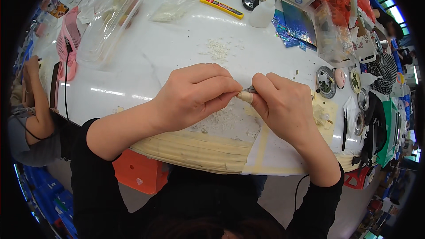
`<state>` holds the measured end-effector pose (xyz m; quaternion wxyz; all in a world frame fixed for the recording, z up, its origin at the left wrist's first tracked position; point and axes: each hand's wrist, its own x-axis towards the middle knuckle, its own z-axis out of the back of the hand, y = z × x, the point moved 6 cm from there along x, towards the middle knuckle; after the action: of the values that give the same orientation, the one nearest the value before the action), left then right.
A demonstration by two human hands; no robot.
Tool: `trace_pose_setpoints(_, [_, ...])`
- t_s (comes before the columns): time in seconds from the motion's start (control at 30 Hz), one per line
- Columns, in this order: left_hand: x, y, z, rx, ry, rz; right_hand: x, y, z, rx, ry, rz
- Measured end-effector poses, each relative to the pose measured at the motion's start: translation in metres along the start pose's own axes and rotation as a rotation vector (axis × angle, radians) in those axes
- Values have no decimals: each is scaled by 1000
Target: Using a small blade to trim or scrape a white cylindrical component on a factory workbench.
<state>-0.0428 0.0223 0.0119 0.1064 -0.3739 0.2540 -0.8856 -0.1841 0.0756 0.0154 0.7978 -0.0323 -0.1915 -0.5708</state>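
Note:
Over the front of the white table my two hands meet, fingertips nearly touching. My left hand (195,95) is closed in a pinch; whatever lies between its fingertips is too small and covered to name. My right hand (285,104) grips a small grey metal blade (250,89), most of it hidden by the fingers. A cream wrapping covers the tip of the right thumb. Below the hands, white shavings (221,121) are scattered on the tabletop. Farther back sits a small heap of white flakes (218,49).
A yellow utility knife (221,8), white squeeze bottle (263,14) and shiny blue sheets (295,24) lie at the back. Left stands a clear plastic lid (108,28). Small metal dishes (326,82) and black tweezers (345,132) are on the right. Another person's arm (40,106) shows far left.

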Motion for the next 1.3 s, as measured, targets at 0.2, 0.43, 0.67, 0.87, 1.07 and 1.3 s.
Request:
trace_pose_setpoints(0.2, [0,-2,0,29,18,-41,0,0,0,4,15,9])
trace_pose_setpoints(0.43, [0,2,1,-58,48,53,0,1,-1,13,12,41])
trace_pose_setpoints(0.67, [-13,31,-15,-847,116,793,-2,-4,-1,44,-10,11])
trace_pose_setpoints(0.87, [-15,34,-19,-983,141,872,-3,-7,-3,124,-35,-35])
trace_pose_setpoints(1.07, [-17,35,-20,-999,127,896,0,-6,2,259,25,-90])
trace_pose_setpoints(1.3, [-17,34,-19,-1006,131,902,-2,-8,-2,236,76,-117])
